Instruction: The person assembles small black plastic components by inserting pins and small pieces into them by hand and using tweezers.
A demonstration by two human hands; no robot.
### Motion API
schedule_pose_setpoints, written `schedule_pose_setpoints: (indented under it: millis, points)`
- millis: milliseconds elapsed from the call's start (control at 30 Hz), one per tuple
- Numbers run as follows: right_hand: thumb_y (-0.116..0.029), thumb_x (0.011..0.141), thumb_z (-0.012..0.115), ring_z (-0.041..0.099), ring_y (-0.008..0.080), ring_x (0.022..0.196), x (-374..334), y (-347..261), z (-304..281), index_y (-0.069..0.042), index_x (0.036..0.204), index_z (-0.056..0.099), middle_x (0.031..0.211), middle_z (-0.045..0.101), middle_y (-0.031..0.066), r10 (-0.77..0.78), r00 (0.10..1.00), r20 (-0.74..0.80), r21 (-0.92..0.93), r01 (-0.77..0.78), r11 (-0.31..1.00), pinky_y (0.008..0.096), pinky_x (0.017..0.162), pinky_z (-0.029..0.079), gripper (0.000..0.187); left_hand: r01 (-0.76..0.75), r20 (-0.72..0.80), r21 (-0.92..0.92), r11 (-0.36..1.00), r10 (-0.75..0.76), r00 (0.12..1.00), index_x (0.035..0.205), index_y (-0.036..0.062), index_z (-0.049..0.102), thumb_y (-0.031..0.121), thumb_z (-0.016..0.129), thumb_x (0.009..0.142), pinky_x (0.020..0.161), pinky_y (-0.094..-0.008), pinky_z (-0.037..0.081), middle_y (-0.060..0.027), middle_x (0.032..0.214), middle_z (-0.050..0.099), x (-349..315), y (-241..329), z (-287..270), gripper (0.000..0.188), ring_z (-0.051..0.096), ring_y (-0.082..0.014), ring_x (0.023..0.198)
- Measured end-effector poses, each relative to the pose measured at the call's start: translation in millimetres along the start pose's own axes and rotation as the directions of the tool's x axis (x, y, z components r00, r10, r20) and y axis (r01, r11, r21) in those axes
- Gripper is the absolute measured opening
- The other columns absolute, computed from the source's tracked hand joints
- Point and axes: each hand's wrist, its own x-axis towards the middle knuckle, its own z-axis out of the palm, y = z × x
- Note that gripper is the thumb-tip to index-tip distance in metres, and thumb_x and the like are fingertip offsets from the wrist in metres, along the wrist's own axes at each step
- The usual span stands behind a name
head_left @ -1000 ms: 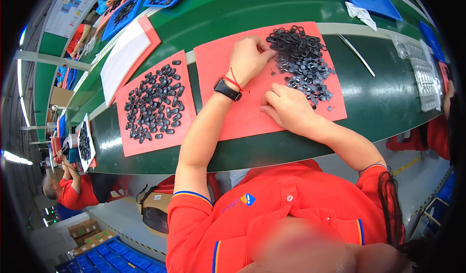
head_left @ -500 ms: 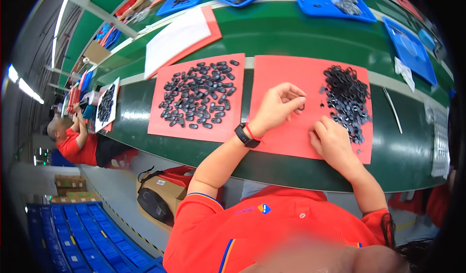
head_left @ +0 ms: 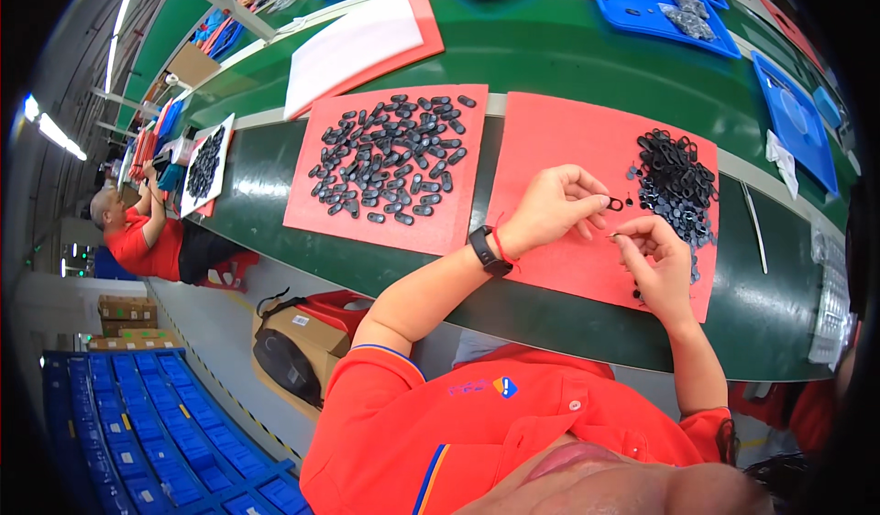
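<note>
My left hand (head_left: 557, 207), with a dark wristband and a red cord at the wrist, pinches a small black oval ring-like part (head_left: 615, 204) between thumb and fingertips. Close beside it on the right, my right hand (head_left: 662, 260) has thumb and forefinger pressed together on a tiny dark piece, too small to name. Both hands are over a red mat (head_left: 536, 148). Along that mat's right side lie a heap of black oval rings (head_left: 676, 165) and, nearer to me, many small dark discs (head_left: 674, 211), partly hidden behind my right hand.
A second red mat (head_left: 302, 211) to the left carries many black oval pieces (head_left: 394, 159). White and red sheets (head_left: 353, 43) lie beyond. Blue trays (head_left: 715, 43) stand at the back; a white stick-like tool (head_left: 754, 226) lies at right. A co-worker in red (head_left: 137, 235) sits far left.
My right hand has risen from the mat toward my left hand and now pinches a tiny piece. My left hand has tilted, showing its black ring-like part. The whole view has shifted slightly.
</note>
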Motion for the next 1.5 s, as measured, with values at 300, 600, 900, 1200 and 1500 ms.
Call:
schedule_pose_setpoints:
  millis: [300,600,900,1200,1500]
  points:
    - [-0.002,0.083,0.061,0.057,0.0051,0.075,5.1,3.2,-1.0,0.002,0.097,0.059,0.087,0.062,0.0022,0.038,0.999,-0.023,0.009,-0.038,0.999,0.0186,0.066,0.045,0.015,-0.02,-0.021,0.141,0.99,0.023,1.0,0.105,-0.0006,0.058,0.012,0.06,0.086,0.049,-0.0185,0.046,-0.0082,0.088,0.065,-6.9,-9.4,9.3,0.022,0.063,-0.0105,0.073]
    - [-0.008,0.08,0.067,0.046,0.002,0.058,6.1,8.5,-2.8,0.0,0.084,0.063,0.069,0.058,-0.0014,0.042,0.988,-0.15,-0.122,-0.061,0.991,0.0189,0.052,0.039,0.01,-0.002,0.027,-0.016,1.0,0.003,1.0,0.102,-0.0067,0.058,0.003,0.058,0.086,0.06,-0.022,0.053,-0.0121,0.088,0.064,-4.1,-15.4,11.8,0.019,0.064,-0.0139,0.075]
    - [-0.011,0.08,0.067,0.045,0.0018,0.055,12.1,10.1,-9.2,0.001,0.084,0.064,0.067,0.058,-0.0016,0.021,0.979,-0.204,-0.188,-0.06,0.98,0.0192,0.05,0.037,0.013,-0.019,0.015,-0.018,1.0,0.02,1.0,0.101,-0.0092,0.057,0.001,0.056,0.086,0.061,-0.0247,0.055,-0.0134,0.084,0.064,-1.1,-11.8,15.0,0.018,0.064,-0.0151,0.071]
    - [-0.012,0.08,0.066,0.045,0.0022,0.054,10.2,12.1,-6.4,0.001,0.083,0.063,0.066,0.058,-0.0007,0.016,0.979,-0.206,-0.201,-0.058,0.978,0.0199,0.05,0.038,0.013,-0.023,0.026,-0.019,1.0,0.023,0.999,0.101,-0.0097,0.057,0.001,0.057,0.085,0.062,-0.0249,0.056,-0.014,0.085,0.064,-4.0,-11.3,15.7,0.019,0.065,-0.0154,0.071]
    - [-0.014,0.08,0.067,0.046,0.0027,0.055,12.6,13.6,-5.8,0.0,0.084,0.064,0.066,0.059,-0.0001,0.017,0.976,-0.216,-0.181,-0.057,0.982,0.0202,0.05,0.038,0.015,-0.019,0.024,-0.006,1.0,0.02,1.0,0.102,-0.0102,0.057,0.0,0.057,0.085,0.062,-0.0249,0.056,-0.0143,0.085,0.064,-4.1,-11.3,16.2,0.02,0.065,-0.0157,0.071]
